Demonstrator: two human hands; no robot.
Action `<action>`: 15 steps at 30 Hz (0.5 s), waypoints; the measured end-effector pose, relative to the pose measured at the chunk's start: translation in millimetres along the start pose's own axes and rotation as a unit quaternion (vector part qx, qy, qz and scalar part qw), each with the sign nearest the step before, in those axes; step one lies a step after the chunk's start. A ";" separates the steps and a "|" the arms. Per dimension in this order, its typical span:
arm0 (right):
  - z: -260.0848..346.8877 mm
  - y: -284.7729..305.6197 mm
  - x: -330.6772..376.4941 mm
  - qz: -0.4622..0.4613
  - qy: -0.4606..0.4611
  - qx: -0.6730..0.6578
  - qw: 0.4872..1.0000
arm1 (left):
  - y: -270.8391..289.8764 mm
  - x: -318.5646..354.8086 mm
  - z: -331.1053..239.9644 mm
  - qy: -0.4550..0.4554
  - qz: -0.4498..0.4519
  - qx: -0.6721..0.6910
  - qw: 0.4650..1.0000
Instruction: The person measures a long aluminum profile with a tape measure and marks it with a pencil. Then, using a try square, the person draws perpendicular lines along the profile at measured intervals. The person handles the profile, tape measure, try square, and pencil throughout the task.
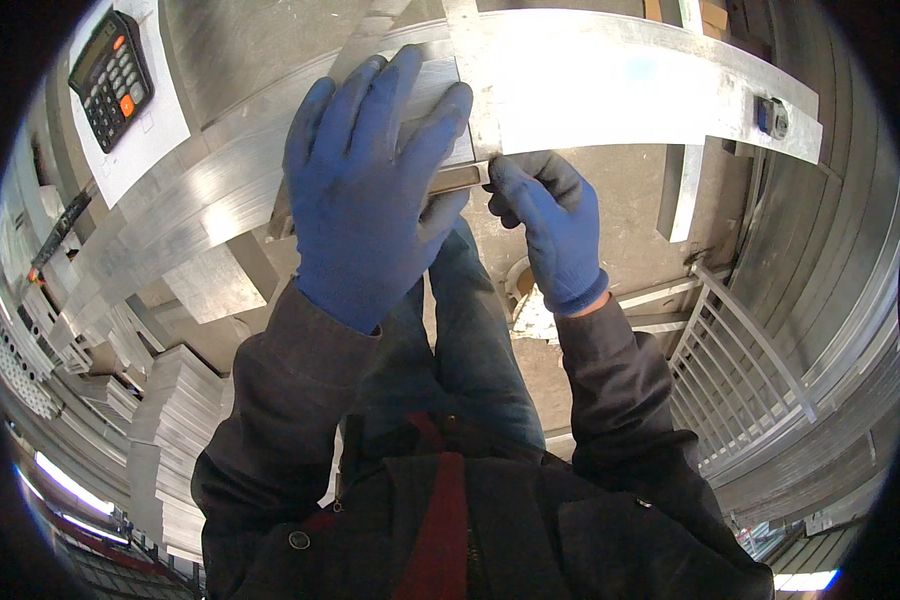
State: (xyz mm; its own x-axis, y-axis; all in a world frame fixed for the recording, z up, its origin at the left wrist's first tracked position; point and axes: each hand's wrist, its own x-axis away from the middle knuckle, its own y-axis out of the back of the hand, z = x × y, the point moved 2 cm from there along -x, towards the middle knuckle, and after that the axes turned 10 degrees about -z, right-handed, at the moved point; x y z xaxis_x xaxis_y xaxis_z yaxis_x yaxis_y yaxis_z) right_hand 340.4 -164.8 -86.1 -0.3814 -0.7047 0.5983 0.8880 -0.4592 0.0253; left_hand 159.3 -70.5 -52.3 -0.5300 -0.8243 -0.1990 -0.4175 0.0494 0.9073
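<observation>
My left hand [365, 190], in a blue glove, lies with fingers spread over a long, flat silvery metal bar [210, 195]. A narrow metal strip [477, 75] crosses the bar just right of those fingers. Below it, a short metal piece with a brown face [457, 180] runs along the bar's near edge by my left thumb. My right hand [550, 215], gloved in blue with dark fingertips, is closed in a pinch at the right end of that short piece. Its fingers hide what they hold. Bright glare covers the bar's right part.
A black calculator [112, 80] rests on white paper [155, 135] at the far left. A dark-handled tool [62, 235] lies below it. A small blue and grey object [771, 118] sits near the bar's right end. Stacked metal profiles [175, 430] and a barred metal frame [740, 370] flank me.
</observation>
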 end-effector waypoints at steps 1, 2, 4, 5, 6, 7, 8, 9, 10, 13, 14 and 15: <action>-0.3 0.2 -0.1 0.002 0.002 -0.007 1.000 | 0.2 -0.2 0.2 0.001 0.001 0.000 1.000; -0.7 0.2 -0.2 0.002 0.000 -0.001 1.000 | 0.4 -0.4 0.2 0.001 0.004 -0.001 1.000; -1.0 0.2 -0.2 0.004 -0.005 -0.011 1.000 | 0.7 -0.7 0.1 0.001 0.005 -0.002 1.000; -0.8 0.2 -0.1 0.003 -0.005 -0.008 1.000 | 0.9 -0.9 0.1 0.001 0.004 -0.003 1.000; -0.5 0.0 0.1 0.003 -0.007 -0.011 1.000 | 0.9 -1.0 0.2 -0.001 0.007 -0.004 1.000; -0.3 -0.3 0.4 0.003 -0.009 -0.016 1.000 | 1.5 -0.9 0.5 -0.002 0.006 -0.005 1.000; 0.0 -0.6 0.7 0.001 -0.005 -0.013 1.000 | 1.8 -0.9 0.8 -0.004 0.008 -0.006 1.000; 0.0 -0.7 0.8 0.000 -0.001 -0.010 1.000 | 1.8 -0.9 0.9 -0.006 0.010 -0.008 1.000; -0.3 -0.7 0.6 -0.001 0.002 -0.013 1.000 | 1.4 -1.1 1.0 -0.004 0.008 -0.002 1.000; -3.5 1.1 -0.6 0.005 -0.008 -0.019 1.000 | -0.1 -2.3 0.7 0.003 0.006 0.010 1.000; -4.7 2.8 -0.6 0.003 -0.018 -0.020 1.000 | -0.2 -2.7 0.5 0.003 0.006 0.011 1.000; -5.2 5.0 0.5 0.005 -0.025 -0.029 0.999 | 0.0 -3.3 0.3 0.006 0.009 0.014 1.000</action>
State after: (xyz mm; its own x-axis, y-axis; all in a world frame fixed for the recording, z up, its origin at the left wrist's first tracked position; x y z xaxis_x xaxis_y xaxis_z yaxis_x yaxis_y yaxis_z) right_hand 343.3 -170.3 -89.8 -0.3586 -0.6816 0.6379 0.8744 -0.4846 -0.0262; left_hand 160.8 -67.6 -51.8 -0.5289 -0.8297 -0.1787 -0.4290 0.0797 0.8998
